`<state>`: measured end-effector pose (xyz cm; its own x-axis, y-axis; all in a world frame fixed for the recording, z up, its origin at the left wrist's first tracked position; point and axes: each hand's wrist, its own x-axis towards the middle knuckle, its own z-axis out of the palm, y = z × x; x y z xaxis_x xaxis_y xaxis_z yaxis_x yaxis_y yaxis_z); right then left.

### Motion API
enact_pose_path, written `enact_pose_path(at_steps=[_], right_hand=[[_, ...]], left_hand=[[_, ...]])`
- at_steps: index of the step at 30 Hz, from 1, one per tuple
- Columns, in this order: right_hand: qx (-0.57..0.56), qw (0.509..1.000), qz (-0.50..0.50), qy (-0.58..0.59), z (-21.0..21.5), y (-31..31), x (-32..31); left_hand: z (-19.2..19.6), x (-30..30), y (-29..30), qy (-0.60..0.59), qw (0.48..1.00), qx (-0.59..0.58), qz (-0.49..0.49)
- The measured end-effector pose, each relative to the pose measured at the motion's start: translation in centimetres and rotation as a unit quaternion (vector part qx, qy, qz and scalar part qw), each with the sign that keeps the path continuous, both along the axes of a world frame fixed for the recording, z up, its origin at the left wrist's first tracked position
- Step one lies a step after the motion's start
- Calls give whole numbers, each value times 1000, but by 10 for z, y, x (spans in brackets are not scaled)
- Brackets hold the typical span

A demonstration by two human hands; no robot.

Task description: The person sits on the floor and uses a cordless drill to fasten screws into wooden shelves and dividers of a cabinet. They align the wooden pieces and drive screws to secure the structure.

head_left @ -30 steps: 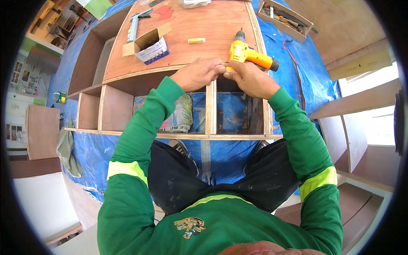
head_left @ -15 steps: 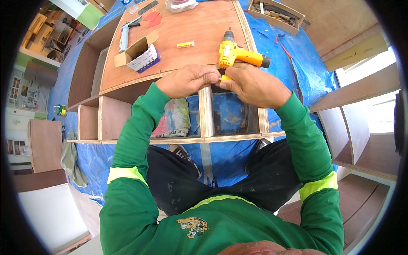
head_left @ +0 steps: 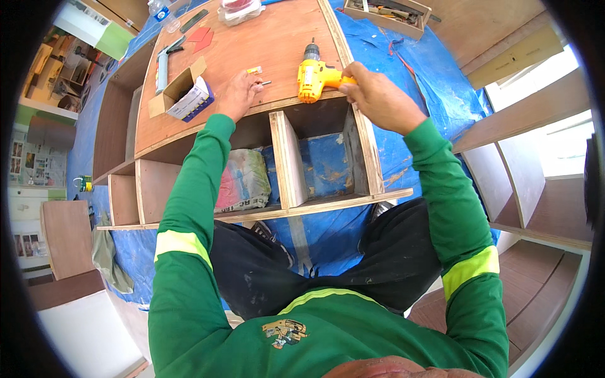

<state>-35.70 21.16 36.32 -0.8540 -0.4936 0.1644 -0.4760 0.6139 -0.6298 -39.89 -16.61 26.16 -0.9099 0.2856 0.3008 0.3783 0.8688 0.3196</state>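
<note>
My left hand [head_left: 240, 94] is above the plywood panel with its fingers pinched on a small, short metal rod [head_left: 266, 82], whose silvery end sticks out to the right. Just beyond those fingers lies a small yellow-and-clear packet [head_left: 254, 70], partly covered by them. My right hand [head_left: 381, 96] is closed around the handle end of a yellow cordless drill [head_left: 311, 77]. The drill lies on its side on the plywood, its dark chuck pointing away from me. Left of my left hand stands an opened cardboard box [head_left: 192, 101] with dark contents.
The plywood panel [head_left: 252, 38] tops a cabinet frame with open compartments [head_left: 287, 167]. On it lie a caulking gun [head_left: 162, 70], red sandpaper pieces [head_left: 201, 39] and a plastic container [head_left: 239, 11]. A wooden toolbox [head_left: 394, 24] sits on blue sheeting at the far right.
My hands have moved apart from their meeting point over the panel's near edge. The left went left toward the yellow packet, and the right took hold of the drill's handle end.
</note>
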Motion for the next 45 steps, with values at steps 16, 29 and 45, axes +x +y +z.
enact_pose_path(at_steps=[16,29,45], right_hand=[[-14,993,-49,107,-51,-68,-40],[182,974,-125,45,-51,-89,-61],[194,978,-33,70,-54,-34,-55]], left_hand=[[-30,-8,10,73,993,-41,78],[-48,8,-16,82,985,82,130],[34,45,15,-14,915,345,211]])
